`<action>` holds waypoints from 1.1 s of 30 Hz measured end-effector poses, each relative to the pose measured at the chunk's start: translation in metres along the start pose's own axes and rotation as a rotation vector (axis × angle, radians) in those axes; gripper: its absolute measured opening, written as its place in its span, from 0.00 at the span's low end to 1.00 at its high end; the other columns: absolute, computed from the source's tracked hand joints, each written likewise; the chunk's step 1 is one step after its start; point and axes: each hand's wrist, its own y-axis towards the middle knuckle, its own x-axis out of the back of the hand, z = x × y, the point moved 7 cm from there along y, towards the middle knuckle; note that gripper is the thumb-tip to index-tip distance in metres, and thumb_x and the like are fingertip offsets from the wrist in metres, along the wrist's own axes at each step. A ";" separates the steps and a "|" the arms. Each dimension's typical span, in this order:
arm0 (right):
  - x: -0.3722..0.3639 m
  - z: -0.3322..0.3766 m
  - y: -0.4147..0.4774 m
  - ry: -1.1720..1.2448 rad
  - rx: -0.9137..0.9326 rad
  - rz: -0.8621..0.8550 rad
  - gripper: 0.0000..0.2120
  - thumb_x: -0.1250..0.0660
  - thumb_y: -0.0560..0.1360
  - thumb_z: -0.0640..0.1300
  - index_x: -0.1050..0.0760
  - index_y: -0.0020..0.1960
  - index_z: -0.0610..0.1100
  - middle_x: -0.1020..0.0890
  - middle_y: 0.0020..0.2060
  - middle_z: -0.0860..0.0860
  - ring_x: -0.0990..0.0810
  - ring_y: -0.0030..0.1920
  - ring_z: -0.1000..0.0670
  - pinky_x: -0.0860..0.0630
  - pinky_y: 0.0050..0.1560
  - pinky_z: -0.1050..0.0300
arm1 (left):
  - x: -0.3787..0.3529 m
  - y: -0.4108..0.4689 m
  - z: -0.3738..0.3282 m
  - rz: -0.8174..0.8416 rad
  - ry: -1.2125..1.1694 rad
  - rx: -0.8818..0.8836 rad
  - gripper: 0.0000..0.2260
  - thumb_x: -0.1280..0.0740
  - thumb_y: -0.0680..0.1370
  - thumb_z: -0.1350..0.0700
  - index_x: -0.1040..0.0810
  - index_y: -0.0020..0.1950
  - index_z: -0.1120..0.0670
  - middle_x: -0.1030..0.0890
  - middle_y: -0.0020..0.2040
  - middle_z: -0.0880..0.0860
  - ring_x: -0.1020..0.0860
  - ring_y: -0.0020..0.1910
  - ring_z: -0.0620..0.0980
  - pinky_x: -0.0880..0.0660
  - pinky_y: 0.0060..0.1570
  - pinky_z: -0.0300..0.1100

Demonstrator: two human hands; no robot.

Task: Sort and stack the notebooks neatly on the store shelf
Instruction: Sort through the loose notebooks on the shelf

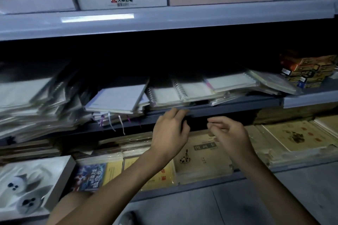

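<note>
Both hands hang in front of the middle shelf (228, 105), a little apart from each other. The left hand (170, 131) has its bent fingers up at the shelf's front lip; whether they pinch anything, I cannot tell from here. The right hand (232, 133) is loosely curled and carries nothing.

The notebooks lie on that shelf just above the hands. A fan of spiral notebooks (184, 93) in clear wrap slides over one another, some poking past the lip. To their left a lined pad (118, 97) sits crooked on a low pile with ribbon markers (111, 122) dangling over the edge. Further left is a slumped heap of wrapped books (27, 100).

By my reckoning, the step is to take up the spiral ones and square them. I'd do it with one hand under the overhanging edge and the other flat on top, since the wrap looks slippery and a one-sided pull could spill the fan onto the lower shelf. Turning all the coils the same way, tapping the edges flush and setting the stack well back from the lip should keep it neat.
</note>
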 end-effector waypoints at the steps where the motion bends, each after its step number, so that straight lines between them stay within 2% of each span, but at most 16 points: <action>1: -0.009 0.003 0.007 0.102 -0.046 0.017 0.07 0.28 0.79 0.44 0.16 0.56 0.47 0.13 0.43 0.51 0.13 0.44 0.53 0.17 0.48 0.53 | 0.003 0.001 0.007 -0.061 0.038 -0.041 0.19 0.36 0.80 0.55 0.23 0.71 0.51 0.20 0.59 0.50 0.21 0.57 0.55 0.25 0.55 0.51; 4: -0.037 0.015 0.030 0.392 -0.206 0.059 0.08 0.30 0.80 0.44 0.18 0.58 0.43 0.12 0.45 0.44 0.12 0.44 0.45 0.17 0.49 0.50 | 0.012 0.004 0.021 -0.201 0.145 -0.112 0.19 0.36 0.79 0.56 0.22 0.71 0.54 0.21 0.62 0.52 0.23 0.59 0.56 0.28 0.57 0.51; 7: -0.058 0.020 0.047 0.507 -0.268 0.074 0.11 0.30 0.81 0.47 0.20 0.59 0.41 0.12 0.48 0.42 0.12 0.47 0.43 0.17 0.52 0.48 | 0.022 0.016 0.025 -0.267 0.117 -0.003 0.18 0.36 0.80 0.56 0.22 0.69 0.55 0.21 0.63 0.54 0.23 0.60 0.56 0.27 0.57 0.52; 10: -0.069 0.017 0.054 0.607 -0.324 0.077 0.15 0.31 0.80 0.51 0.23 0.60 0.41 0.12 0.49 0.42 0.12 0.50 0.43 0.19 0.54 0.47 | 0.026 0.020 0.024 -0.238 0.154 0.004 0.16 0.37 0.80 0.55 0.23 0.67 0.56 0.22 0.64 0.56 0.23 0.60 0.57 0.26 0.56 0.52; 12: -0.073 0.017 0.057 0.644 -0.353 0.078 0.18 0.32 0.80 0.55 0.24 0.60 0.41 0.12 0.50 0.43 0.12 0.50 0.43 0.20 0.52 0.49 | 0.030 0.017 0.029 -0.214 0.201 -0.023 0.15 0.37 0.81 0.55 0.23 0.67 0.57 0.22 0.65 0.57 0.24 0.61 0.58 0.26 0.57 0.51; 17: -0.081 0.024 0.060 0.610 -0.371 0.050 0.14 0.33 0.81 0.56 0.27 0.58 0.47 0.12 0.48 0.42 0.12 0.48 0.44 0.21 0.47 0.51 | 0.033 0.010 0.043 -0.182 0.267 -0.045 0.15 0.37 0.79 0.56 0.23 0.65 0.58 0.22 0.64 0.58 0.24 0.61 0.58 0.25 0.56 0.50; 21: -0.090 0.025 0.045 0.506 -0.359 0.059 0.22 0.34 0.80 0.59 0.23 0.61 0.41 0.12 0.48 0.42 0.12 0.47 0.43 0.21 0.45 0.50 | 0.023 0.003 0.049 -0.087 0.365 -0.044 0.21 0.26 0.72 0.55 0.21 0.63 0.58 0.20 0.65 0.58 0.22 0.65 0.58 0.23 0.63 0.51; 23: -0.099 0.026 0.030 0.423 -0.359 0.093 0.21 0.35 0.81 0.58 0.21 0.58 0.41 0.12 0.46 0.43 0.12 0.46 0.43 0.21 0.46 0.49 | 0.025 0.000 0.050 -0.073 0.379 -0.040 0.22 0.27 0.72 0.53 0.21 0.64 0.58 0.20 0.67 0.58 0.23 0.67 0.58 0.24 0.65 0.51; 27: -0.114 0.037 0.010 0.299 -0.238 0.152 0.09 0.35 0.83 0.45 0.18 0.53 0.41 0.12 0.44 0.43 0.12 0.43 0.44 0.23 0.45 0.52 | 0.032 -0.008 0.055 -0.108 0.412 -0.059 0.19 0.33 0.76 0.52 0.21 0.64 0.58 0.20 0.67 0.58 0.24 0.68 0.57 0.27 0.67 0.49; 30: -0.121 0.040 0.004 0.275 -0.186 0.196 0.08 0.36 0.82 0.42 0.18 0.54 0.43 0.12 0.43 0.44 0.12 0.45 0.42 0.21 0.42 0.54 | 0.034 -0.012 0.058 -0.107 0.483 -0.085 0.18 0.34 0.77 0.50 0.20 0.63 0.58 0.20 0.67 0.58 0.24 0.68 0.57 0.28 0.67 0.49; 33: -0.114 0.036 0.006 0.349 -0.239 0.151 0.08 0.36 0.83 0.40 0.19 0.56 0.41 0.12 0.44 0.44 0.12 0.44 0.43 0.20 0.36 0.58 | 0.036 -0.017 0.064 -0.097 0.571 -0.095 0.20 0.34 0.78 0.49 0.20 0.66 0.58 0.20 0.67 0.58 0.25 0.70 0.57 0.31 0.65 0.49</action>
